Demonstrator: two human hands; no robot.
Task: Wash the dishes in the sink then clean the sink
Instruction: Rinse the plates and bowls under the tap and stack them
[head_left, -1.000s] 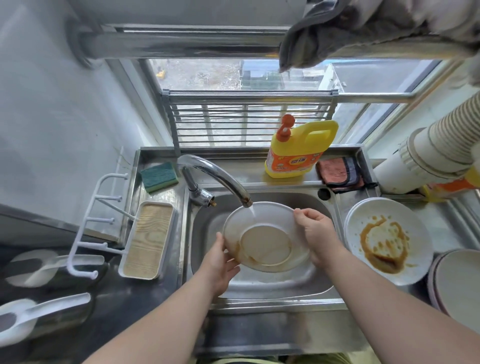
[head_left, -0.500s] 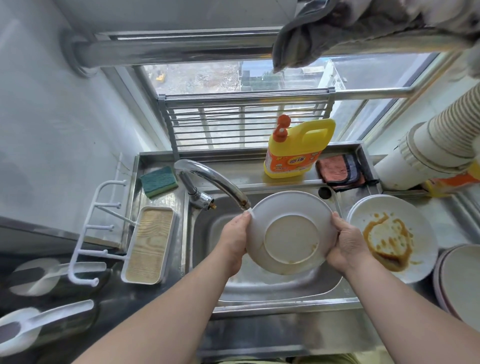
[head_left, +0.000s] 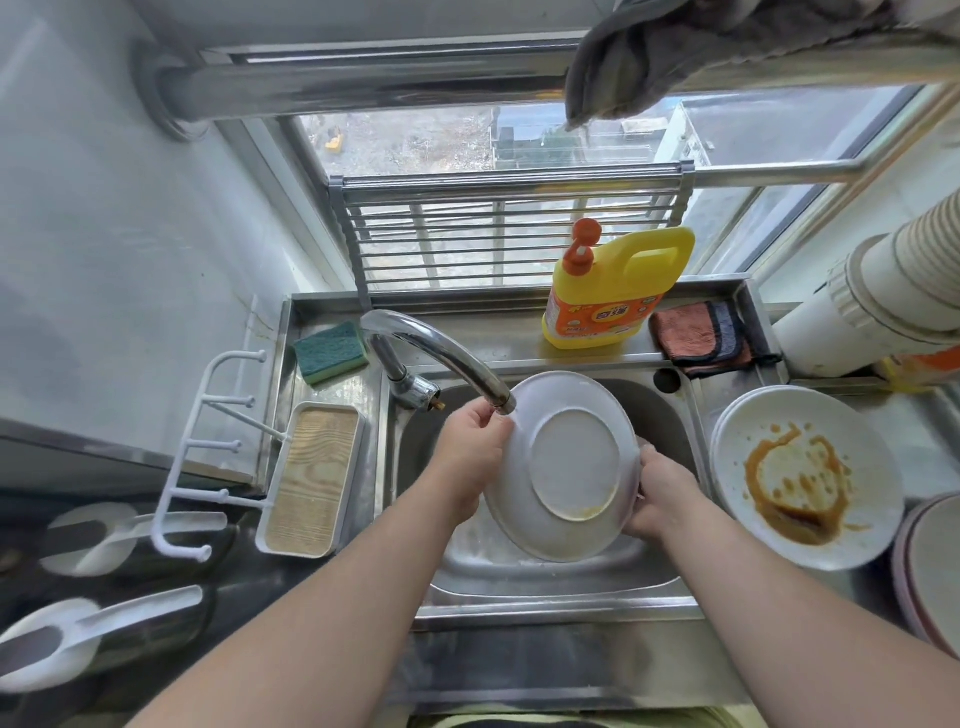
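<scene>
Since a second ago, the white plate (head_left: 563, 465) has been turned over and tilted up, so that its underside is now faced toward the camera under the faucet (head_left: 441, 356). It is held over the sink (head_left: 670, 415), gripped at its left rim by the left hand (head_left: 470, 452) and at its lower right rim by the right hand (head_left: 657, 493), fingers curled round the edge on both sides. A brown smear is still seen near the foot ring. Whether water is running cannot be told.

A slip is judged the main risk: a wet rim could be lost from either hand and the plate dropped into the basin. The rim could also be knocked against the spout, which is just beside it. A sauce-stained plate (head_left: 802, 475) waits on the surface (head_left: 930, 441) to the right, with the detergent bottle (head_left: 613, 291) and sponge (head_left: 330, 351) behind.
</scene>
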